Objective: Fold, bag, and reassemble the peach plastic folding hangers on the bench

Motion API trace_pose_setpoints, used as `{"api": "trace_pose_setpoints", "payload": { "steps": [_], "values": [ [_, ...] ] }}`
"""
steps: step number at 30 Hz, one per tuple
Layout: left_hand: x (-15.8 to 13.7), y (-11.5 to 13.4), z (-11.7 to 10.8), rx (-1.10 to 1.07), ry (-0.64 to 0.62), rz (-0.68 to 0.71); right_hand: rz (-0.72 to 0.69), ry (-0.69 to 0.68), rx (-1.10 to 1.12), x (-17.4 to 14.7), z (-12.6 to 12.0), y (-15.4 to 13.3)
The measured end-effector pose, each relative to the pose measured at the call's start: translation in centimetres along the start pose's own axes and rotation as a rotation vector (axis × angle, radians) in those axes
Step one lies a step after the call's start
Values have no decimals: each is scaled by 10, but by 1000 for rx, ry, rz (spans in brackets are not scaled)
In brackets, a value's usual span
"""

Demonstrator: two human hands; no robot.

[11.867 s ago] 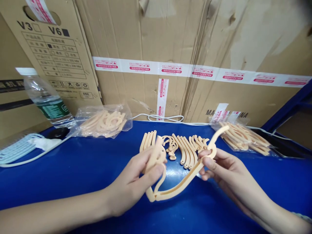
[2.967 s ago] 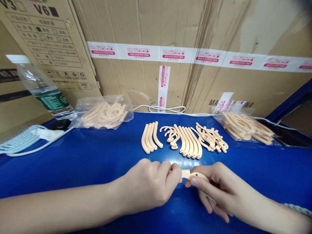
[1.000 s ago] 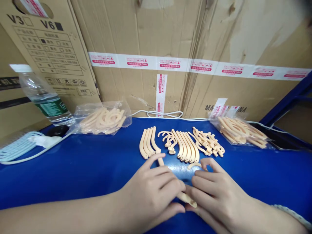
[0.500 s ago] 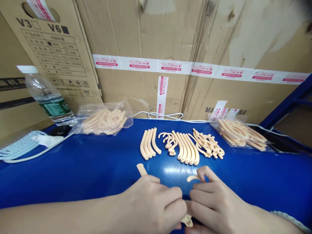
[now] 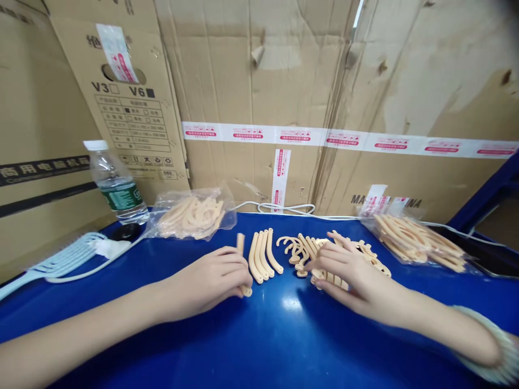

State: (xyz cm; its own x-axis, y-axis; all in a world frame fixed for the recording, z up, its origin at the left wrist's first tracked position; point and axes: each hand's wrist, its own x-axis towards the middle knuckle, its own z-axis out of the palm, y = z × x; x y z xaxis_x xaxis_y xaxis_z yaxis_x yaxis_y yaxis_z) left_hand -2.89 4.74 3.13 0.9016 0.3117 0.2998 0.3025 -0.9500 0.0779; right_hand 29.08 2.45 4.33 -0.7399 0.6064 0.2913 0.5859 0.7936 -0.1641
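Note:
My left hand (image 5: 219, 278) is closed around a curved beige strip (image 5: 240, 243), whose two ends stick out above and below the fingers. It is at the left side of a row of similar curved strips (image 5: 265, 256) with small holes at their ends. My right hand (image 5: 348, 270) reaches over a second row of curved strips (image 5: 338, 281), fingers spread and partly covering them. Whether its fingertips touch the strips, I cannot tell. Small hooked beige pieces (image 5: 300, 254) lie just left of that hand, and more knobbly beige pieces (image 5: 371, 251) show behind it.
Clear bags of beige parts lie at back left (image 5: 194, 216) and back right (image 5: 419, 240). A water bottle (image 5: 121, 189), a black round object (image 5: 125, 232) and a light-blue hairbrush (image 5: 65, 259) are at left. A white cable (image 5: 284, 208) runs along the cardboard (image 5: 251, 173) behind.
My hands have parted and moved forward from the near edge. The left carried its strip to the left row; the right moved over the right row, its small curved piece no longer visible. The view shifted.

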Motion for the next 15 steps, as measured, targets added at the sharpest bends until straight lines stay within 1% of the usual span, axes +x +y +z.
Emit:
{"api": "trace_pose_setpoints", "payload": {
  "steps": [2,5,9,12,13,14,15],
  "values": [
    [1,-6,2,-30,-21,-32,-23,2,2,14,6,7],
    [4,-11,7,-67,-13,-98,-56,27,15,31,16,16],
    [6,-15,9,-54,36,-106,-98,51,50,38,23,20],
    [12,0,5,7,96,-58,-78,66,119,35,22,9],
    [16,9,3,28,90,-38,-72,91,164,33,20,1],
    [21,20,2,42,84,20,-74,123,218,32,19,-8],
    [27,32,3,43,34,88,-90,161,281,31,17,-18]
  ]
}}
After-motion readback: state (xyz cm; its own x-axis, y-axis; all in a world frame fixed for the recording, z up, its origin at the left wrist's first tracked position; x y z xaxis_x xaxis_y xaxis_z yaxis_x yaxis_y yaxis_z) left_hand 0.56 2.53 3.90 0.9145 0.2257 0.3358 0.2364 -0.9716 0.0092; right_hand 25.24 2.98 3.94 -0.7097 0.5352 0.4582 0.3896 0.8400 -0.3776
